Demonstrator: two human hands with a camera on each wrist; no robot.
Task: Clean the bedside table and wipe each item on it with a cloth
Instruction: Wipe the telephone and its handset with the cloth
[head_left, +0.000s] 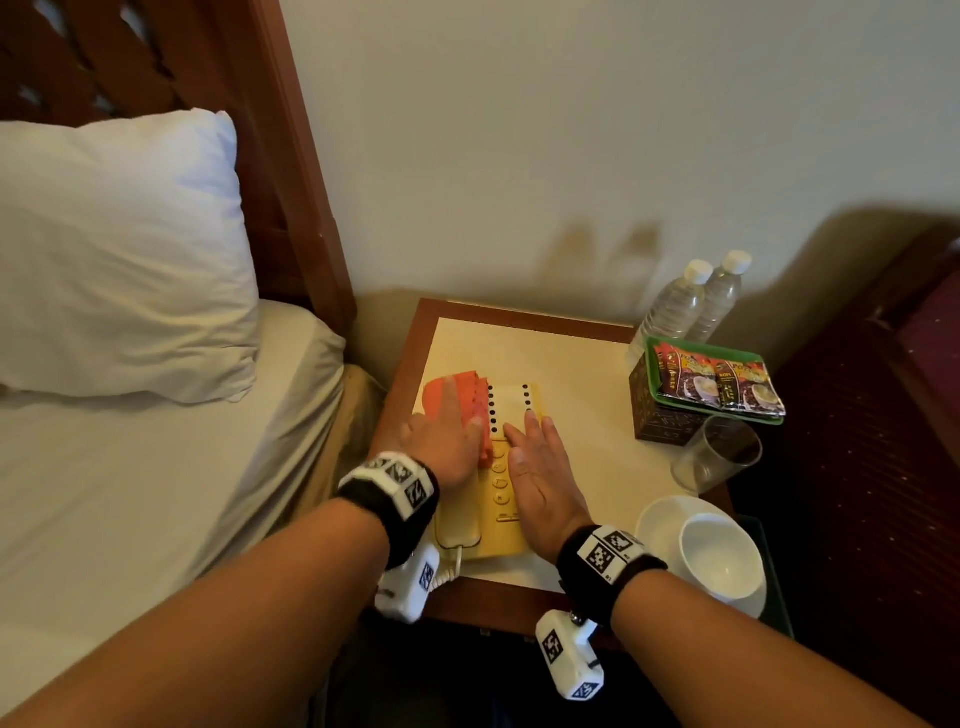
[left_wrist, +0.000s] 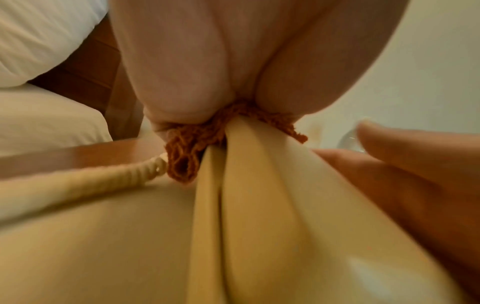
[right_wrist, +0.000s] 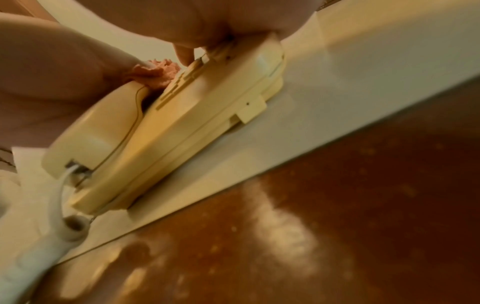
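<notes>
A cream telephone (head_left: 500, 540) lies on the white-topped bedside table (head_left: 571, 353). A folded orange cloth (head_left: 457, 397) covers the handset's far end. My left hand (head_left: 449, 436) lies flat on the cloth and presses it onto the handset. In the left wrist view the cloth (left_wrist: 192, 144) is bunched between my palm and the handset (left_wrist: 259, 195), with the coiled cord (left_wrist: 78, 185) running off to the left. My right hand (head_left: 540, 467) rests flat on the phone's base beside the keypad, fingers straight. The right wrist view shows the phone (right_wrist: 194, 123) from its side, with the cloth (right_wrist: 161, 70) behind it.
At the table's right stand two water bottles (head_left: 691, 301), a dark box topped with coffee sachets (head_left: 717, 384), a tilted glass (head_left: 717, 457) and a white cup on a saucer (head_left: 719, 556). The bed with its pillow (head_left: 114, 249) and a wooden headboard are to the left.
</notes>
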